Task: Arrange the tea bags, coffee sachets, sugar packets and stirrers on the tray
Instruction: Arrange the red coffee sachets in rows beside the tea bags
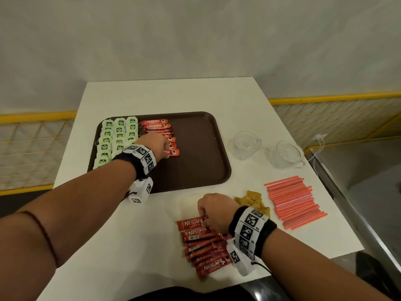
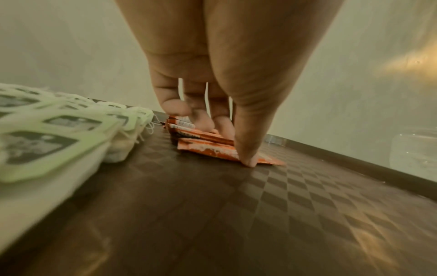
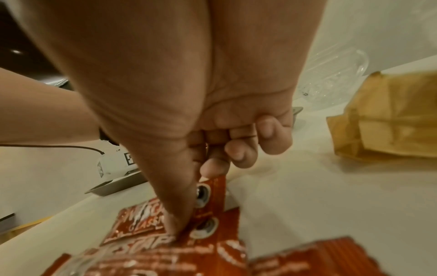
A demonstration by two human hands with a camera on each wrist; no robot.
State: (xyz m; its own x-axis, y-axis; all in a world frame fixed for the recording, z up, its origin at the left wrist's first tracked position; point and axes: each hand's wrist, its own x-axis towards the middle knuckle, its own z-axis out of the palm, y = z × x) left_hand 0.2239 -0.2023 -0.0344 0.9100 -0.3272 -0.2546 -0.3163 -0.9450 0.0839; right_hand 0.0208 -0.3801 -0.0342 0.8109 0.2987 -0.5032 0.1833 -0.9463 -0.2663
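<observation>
A brown tray point(image 1: 195, 148) holds rows of green-tagged tea bags point(image 1: 117, 135) at its left and a column of red coffee sachets point(image 1: 157, 124) beside them. My left hand point(image 1: 167, 146) is down on the near end of that column. Its thumb and curled fingers pinch the nearest sachet point(image 2: 212, 151), which lies flat on the tray point(image 2: 236, 214) next to the tea bags point(image 2: 59, 127). My right hand point(image 1: 202, 216) is at the loose sachet pile point(image 1: 204, 250) on the table. Thumb and forefinger pinch one end of the top sachet point(image 3: 141, 222).
Brown sugar packets point(image 1: 252, 200) lie just right of my right hand, with a heap of red stirrers point(image 1: 295, 203) beyond them. Two glass cups point(image 1: 245, 146) point(image 1: 284, 155) stand right of the tray. The table's right edge drops off close to the stirrers.
</observation>
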